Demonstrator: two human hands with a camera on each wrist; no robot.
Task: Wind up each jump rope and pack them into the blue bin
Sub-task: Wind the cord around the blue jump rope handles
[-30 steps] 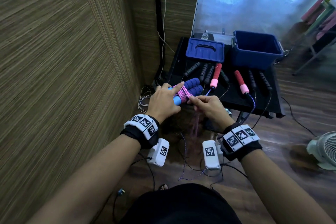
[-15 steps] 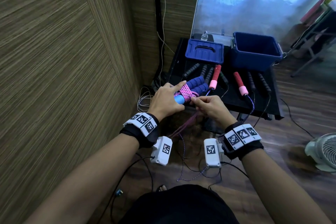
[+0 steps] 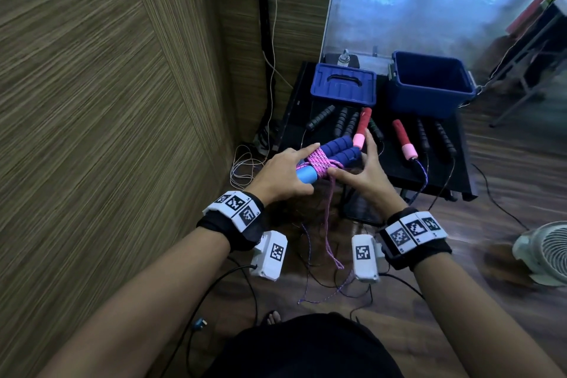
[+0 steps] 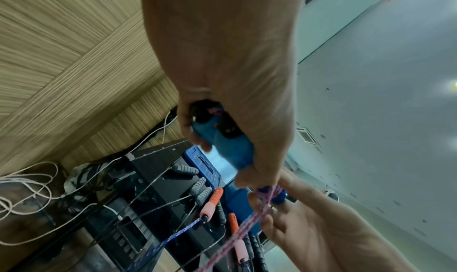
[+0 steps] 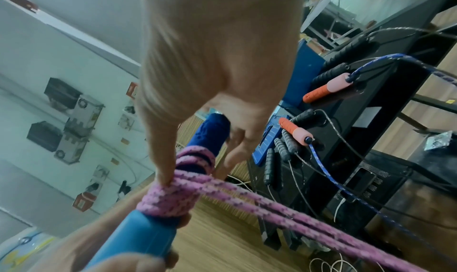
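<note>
A person's left hand (image 3: 280, 173) grips the two blue handles (image 3: 334, 152) of a jump rope side by side, fingers curled round their light-blue ends, likely so that the pair serves as one spool. The pink rope (image 3: 322, 163) is wound in tight turns about the middle of the handles; its loose tail hangs off toward the floor (image 3: 506, 181) in a doubled strand. The right hand (image 3: 363, 175) presses its thumb on the last turns while the other fingers spread straight behind the bundle, clamped on nothing, apparently pinning the coil so it cannot slacken before the next pass. The bundle is held in the air just off the near edge of the black surface (image 3: 395, 169), not resting on it.

The blue bin (image 3: 429, 86) stands open at the far right corner of the surface, its lid (image 3: 343, 84) lying flat beside it at the far left. Between bin and near edge lie the unwound ropes: black handles (image 3: 320, 117) toward the left, a red handle (image 3: 405, 139) right of centre, more black ones near the right edge, their cords trailing over the near edge to the floor.

The bin's mouth is unobstructed from above, so a finished bundle should drop straight in. The hanging tail and the trailing cords cross below the hands and may snag during winding. A wood-panel wall (image 3: 107, 132) crowds the left side; the right has more free room.
</note>
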